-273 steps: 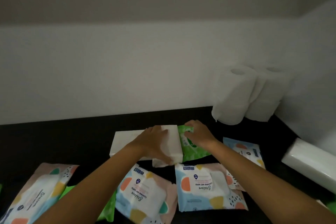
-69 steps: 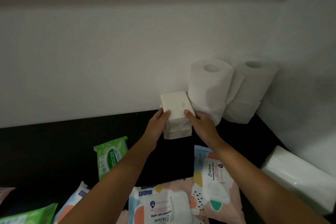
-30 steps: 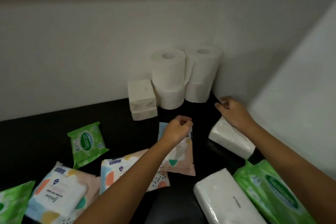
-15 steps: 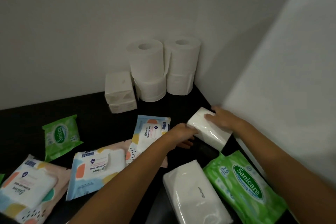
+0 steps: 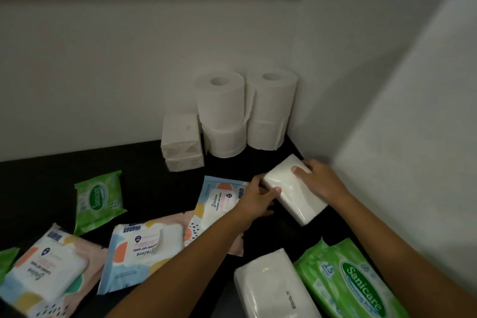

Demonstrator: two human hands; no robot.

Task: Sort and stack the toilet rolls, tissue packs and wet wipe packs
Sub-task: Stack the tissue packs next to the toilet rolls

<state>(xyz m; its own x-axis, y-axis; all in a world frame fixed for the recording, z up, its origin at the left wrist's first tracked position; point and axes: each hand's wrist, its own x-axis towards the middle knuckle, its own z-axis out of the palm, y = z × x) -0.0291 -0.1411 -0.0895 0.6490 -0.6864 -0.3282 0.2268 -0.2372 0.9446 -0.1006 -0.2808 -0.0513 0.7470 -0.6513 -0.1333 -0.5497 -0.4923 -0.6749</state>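
Note:
A white tissue pack point(image 5: 294, 190) is held between both hands near the right wall, just above the black surface. My left hand point(image 5: 254, 197) grips its left edge and my right hand point(image 5: 318, 179) lies over its far right side. Two stacks of toilet rolls point(image 5: 245, 111) stand in the back corner. Beside them sit two white tissue packs stacked point(image 5: 182, 141). Another white tissue pack point(image 5: 275, 285) lies at the front. Colourful wet wipe packs point(image 5: 144, 248) and green Sanicare packs point(image 5: 98, 200) lie scattered on the surface.
White walls close the back and right side point(image 5: 413, 137). A large green Sanicare pack point(image 5: 348, 281) lies at the front right beside the white pack. The black surface point(image 5: 38, 178) shows bare at the back left.
Both hands left the two stacked tissue packs by the rolls, moved right, and took hold of the white tissue pack by the wall. My view has swung right.

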